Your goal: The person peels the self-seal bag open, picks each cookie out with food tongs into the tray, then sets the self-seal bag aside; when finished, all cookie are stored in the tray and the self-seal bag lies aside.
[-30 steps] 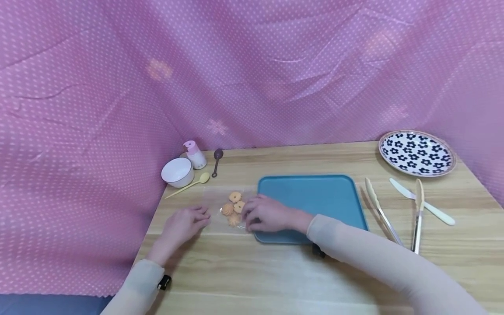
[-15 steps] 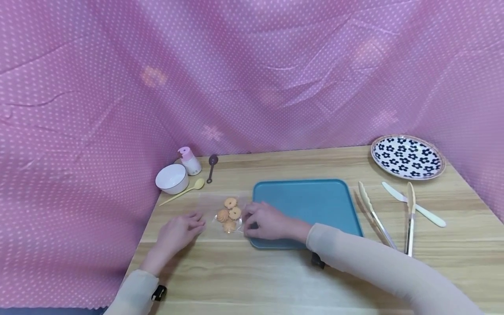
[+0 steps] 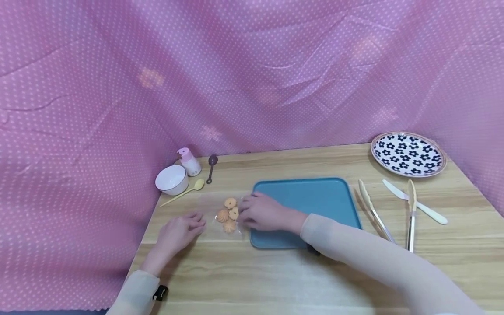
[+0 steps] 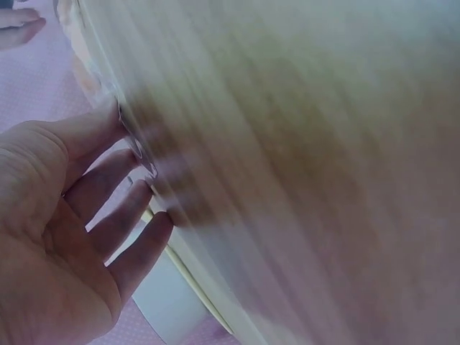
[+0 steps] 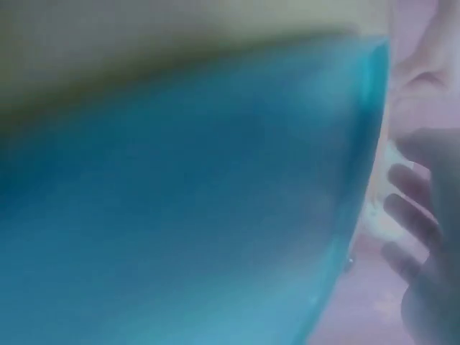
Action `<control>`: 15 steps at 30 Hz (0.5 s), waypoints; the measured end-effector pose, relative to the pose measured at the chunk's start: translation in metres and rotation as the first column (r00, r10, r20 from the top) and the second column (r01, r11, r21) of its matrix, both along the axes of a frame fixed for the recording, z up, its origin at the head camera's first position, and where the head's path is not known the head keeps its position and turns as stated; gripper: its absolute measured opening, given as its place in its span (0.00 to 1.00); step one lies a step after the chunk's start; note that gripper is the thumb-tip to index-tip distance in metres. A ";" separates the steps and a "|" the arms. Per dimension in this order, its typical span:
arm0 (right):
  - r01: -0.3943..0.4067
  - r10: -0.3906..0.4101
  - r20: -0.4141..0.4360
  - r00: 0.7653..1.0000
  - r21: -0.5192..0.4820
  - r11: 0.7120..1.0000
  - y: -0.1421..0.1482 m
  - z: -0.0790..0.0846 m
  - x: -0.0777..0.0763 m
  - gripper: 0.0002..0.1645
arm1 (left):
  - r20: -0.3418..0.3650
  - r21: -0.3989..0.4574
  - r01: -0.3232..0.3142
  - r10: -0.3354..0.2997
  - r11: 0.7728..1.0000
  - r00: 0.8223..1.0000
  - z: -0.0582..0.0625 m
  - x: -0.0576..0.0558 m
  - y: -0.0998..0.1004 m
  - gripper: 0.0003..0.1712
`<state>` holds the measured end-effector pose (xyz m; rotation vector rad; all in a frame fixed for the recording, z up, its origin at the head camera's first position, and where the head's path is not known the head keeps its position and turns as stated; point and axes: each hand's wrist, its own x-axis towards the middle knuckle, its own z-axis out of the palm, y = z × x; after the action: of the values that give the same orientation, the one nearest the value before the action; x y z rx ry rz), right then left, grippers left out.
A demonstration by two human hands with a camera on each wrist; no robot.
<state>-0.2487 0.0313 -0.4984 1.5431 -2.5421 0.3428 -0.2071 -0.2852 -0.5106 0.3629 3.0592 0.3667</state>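
Note:
A clear plastic bag (image 3: 212, 229) with several round cookies (image 3: 230, 202) inside lies flat on the wooden table. My left hand (image 3: 179, 234) is at the bag's left edge; up close, thumb and fingers (image 4: 108, 169) pinch a bit of the film just over the tabletop. My right hand (image 3: 261, 213) is over the bag's right end and the left rim of a blue tray (image 3: 311, 197), partly covering one cookie. Its fingers (image 5: 413, 215) look spread and slightly bent in the right wrist view, nothing visible between them.
Back left stand a white bowl (image 3: 172, 180) and a pink-topped pump bottle (image 3: 190, 162), with a yellow spoon (image 3: 185, 192) and a dark spoon (image 3: 211, 168). To the tray's right lie tongs (image 3: 411, 214), a white knife (image 3: 429, 211) and a flower-patterned plate (image 3: 409, 155).
My right hand has shifted slightly up and left over the bag's right end, with its fingers lying flatter. The left hand stays at the bag's left edge. The head view has shifted a little.

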 end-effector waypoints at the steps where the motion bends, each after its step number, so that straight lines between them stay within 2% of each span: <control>1: -0.032 0.033 -0.049 0.998 0.032 0.999 -0.002 0.001 -0.002 0.09 | -0.001 -0.005 0.001 -0.001 1.000 1.000 0.000 0.000 0.000 0.15; 5: -0.127 0.145 -0.163 0.976 0.118 0.985 -0.011 0.002 -0.007 0.09 | -0.010 -0.010 -0.005 0.005 1.000 1.000 -0.001 0.001 0.000 0.15; 10: -0.133 0.162 -0.156 0.974 0.180 0.975 -0.018 0.002 -0.012 0.07 | -0.023 -0.012 -0.006 0.006 1.000 1.000 -0.001 0.000 0.001 0.15; 15: -0.128 0.155 -0.129 0.979 0.193 0.973 -0.023 0.001 -0.014 0.06 | -0.011 -0.010 -0.014 0.014 1.000 1.000 -0.002 0.000 0.001 0.15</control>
<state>-0.2622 0.0082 -0.4971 1.7503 -2.4168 0.0104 -0.2070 -0.2841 -0.5125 0.3451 3.0749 0.3506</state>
